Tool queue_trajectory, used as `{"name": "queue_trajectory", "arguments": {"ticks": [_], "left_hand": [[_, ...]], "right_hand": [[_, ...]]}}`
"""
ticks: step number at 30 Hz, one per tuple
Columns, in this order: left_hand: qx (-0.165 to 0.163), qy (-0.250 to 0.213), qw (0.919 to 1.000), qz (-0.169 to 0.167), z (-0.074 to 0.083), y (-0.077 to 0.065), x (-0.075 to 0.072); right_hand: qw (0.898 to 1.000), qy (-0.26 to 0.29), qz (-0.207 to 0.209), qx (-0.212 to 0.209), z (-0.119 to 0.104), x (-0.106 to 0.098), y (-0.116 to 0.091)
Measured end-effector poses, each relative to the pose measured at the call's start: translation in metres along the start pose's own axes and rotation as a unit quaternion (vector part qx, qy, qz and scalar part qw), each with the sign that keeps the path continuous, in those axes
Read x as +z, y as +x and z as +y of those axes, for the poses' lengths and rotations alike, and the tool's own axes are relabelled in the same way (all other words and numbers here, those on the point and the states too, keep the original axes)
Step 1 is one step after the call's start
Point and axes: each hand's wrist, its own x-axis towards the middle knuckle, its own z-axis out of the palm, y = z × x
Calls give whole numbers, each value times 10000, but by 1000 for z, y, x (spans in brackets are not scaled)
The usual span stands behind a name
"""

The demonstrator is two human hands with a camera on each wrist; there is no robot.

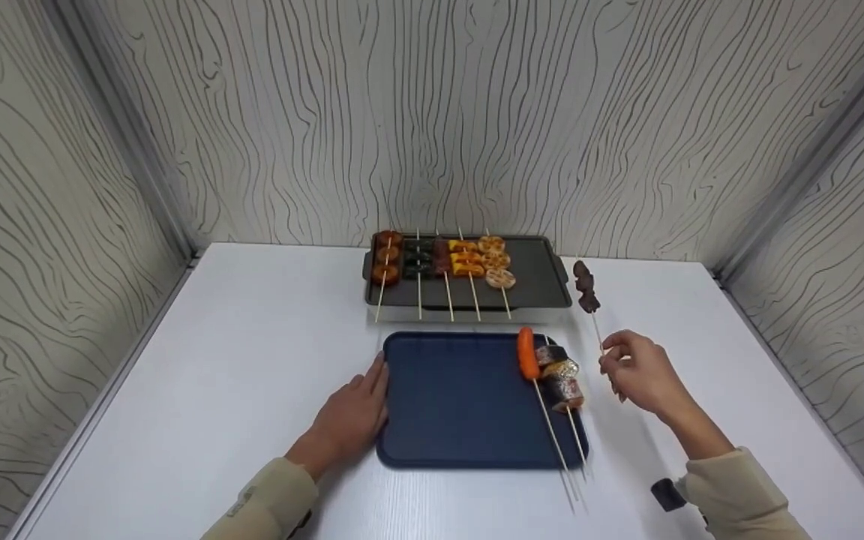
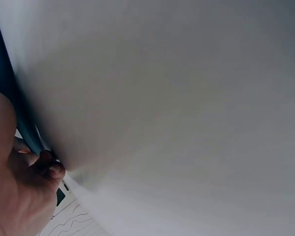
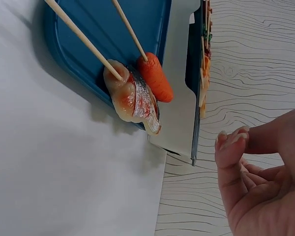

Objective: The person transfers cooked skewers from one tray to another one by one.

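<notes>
We see the straight-fingered left hand [image 1: 355, 411] likely steadying the tray [image 1: 456, 411] from nine o'clock, right hand [image 1: 638, 369] pinching a meat skewer [image 1: 586, 286].

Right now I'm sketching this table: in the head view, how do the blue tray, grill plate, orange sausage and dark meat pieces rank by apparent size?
1. Blue tray
2. Grill plate
Orange sausage and dark meat pieces: too alike to rank.

Behind the white table [image 1: 267, 315] stands a pale back wall [image 1: 402, 112] with dark wavy lines. A left wall [image 1: 42, 225] and right wall [image 1: 844, 225] flank the table, patterned alike. Grey posts [image 1: 121, 127] rise at its rear corners.
</notes>
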Motion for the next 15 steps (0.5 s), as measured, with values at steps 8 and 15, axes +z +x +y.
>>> {"name": "queue_trajectory", "arguments": {"ticks": [8,15], "left_hand": [[-33,-6,10000,-3,-5,1,9],[-23,74,10000,32,-6,1,12]], "right_hand": [[9999,62,14,-97,2,5,-12],[9998,205,-45,12,2,9,-25]]}}
